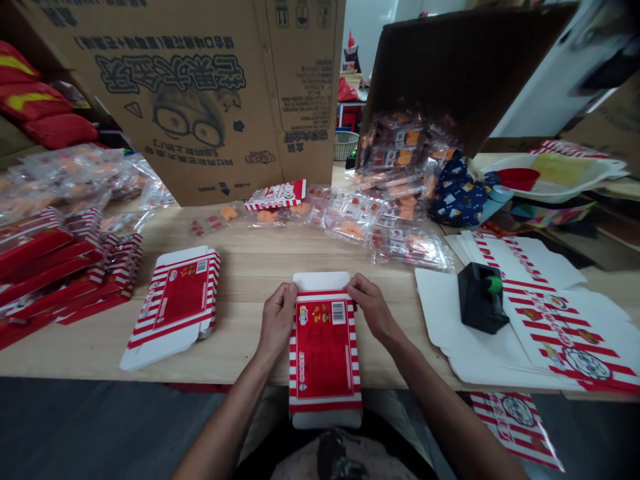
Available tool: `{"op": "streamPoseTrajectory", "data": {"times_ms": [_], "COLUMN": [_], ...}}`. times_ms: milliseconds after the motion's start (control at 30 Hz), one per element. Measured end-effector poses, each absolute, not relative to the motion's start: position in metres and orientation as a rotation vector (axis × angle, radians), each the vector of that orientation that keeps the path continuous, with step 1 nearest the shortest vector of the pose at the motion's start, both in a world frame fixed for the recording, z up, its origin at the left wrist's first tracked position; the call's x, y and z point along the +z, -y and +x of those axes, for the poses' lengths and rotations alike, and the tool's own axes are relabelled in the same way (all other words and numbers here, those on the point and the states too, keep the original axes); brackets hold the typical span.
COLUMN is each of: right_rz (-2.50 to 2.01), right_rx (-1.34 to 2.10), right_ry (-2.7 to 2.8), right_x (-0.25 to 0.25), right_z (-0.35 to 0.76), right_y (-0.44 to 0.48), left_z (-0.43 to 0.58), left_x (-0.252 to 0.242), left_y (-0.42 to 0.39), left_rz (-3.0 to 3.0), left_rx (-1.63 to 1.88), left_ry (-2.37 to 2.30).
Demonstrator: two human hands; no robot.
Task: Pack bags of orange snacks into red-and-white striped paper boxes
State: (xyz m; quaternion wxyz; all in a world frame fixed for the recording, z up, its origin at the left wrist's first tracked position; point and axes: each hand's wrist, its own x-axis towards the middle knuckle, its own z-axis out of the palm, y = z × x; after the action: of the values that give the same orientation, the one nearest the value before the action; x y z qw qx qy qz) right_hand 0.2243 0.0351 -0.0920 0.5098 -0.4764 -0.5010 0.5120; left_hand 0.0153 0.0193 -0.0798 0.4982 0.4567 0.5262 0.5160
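A red and white striped carton (325,353) lies flat across the near table edge, its white top flap pointing away from me. My left hand (277,320) grips the carton's upper left corner with curled fingers. My right hand (373,307) pinches the upper right corner beside the flap. Both hands press on the carton where the flap folds.
A stack of flat cartons (175,303) lies to the left, red packs (55,267) further left. Clear snack packets (395,220) spill from a tipped cardboard box (450,73). A black tape dispenser (481,297) sits on unfolded carton sheets (560,327) at the right. A large printed box (200,93) stands behind.
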Motion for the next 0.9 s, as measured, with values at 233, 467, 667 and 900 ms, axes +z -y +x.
{"op": "streamPoseTrajectory", "data": {"times_ms": [233,467,667,900], "right_rz": [-0.985,-0.853,-1.068,-1.209], "right_rx": [1.467,0.807,1.254,1.230], "right_ry": [1.382,2.066,1.990,2.008], "right_x": [-0.064,-0.067,-0.030,-0.004], "right_z": [0.245,0.259,0.262,0.259], "right_y": [-0.035,-0.018,-0.019,-0.025], "left_z": [-0.001,-0.009,0.004,0.007], "left_x": [-0.058,-0.057,-0.038,-0.017], "left_y": [-0.026,-0.017,-0.016,-0.018], "left_rz": [1.090,1.362,1.209,1.320], "left_rx": [1.076,1.074,1.011,0.968], "left_ry": [-1.049,-1.099,-1.106,-1.149]}}
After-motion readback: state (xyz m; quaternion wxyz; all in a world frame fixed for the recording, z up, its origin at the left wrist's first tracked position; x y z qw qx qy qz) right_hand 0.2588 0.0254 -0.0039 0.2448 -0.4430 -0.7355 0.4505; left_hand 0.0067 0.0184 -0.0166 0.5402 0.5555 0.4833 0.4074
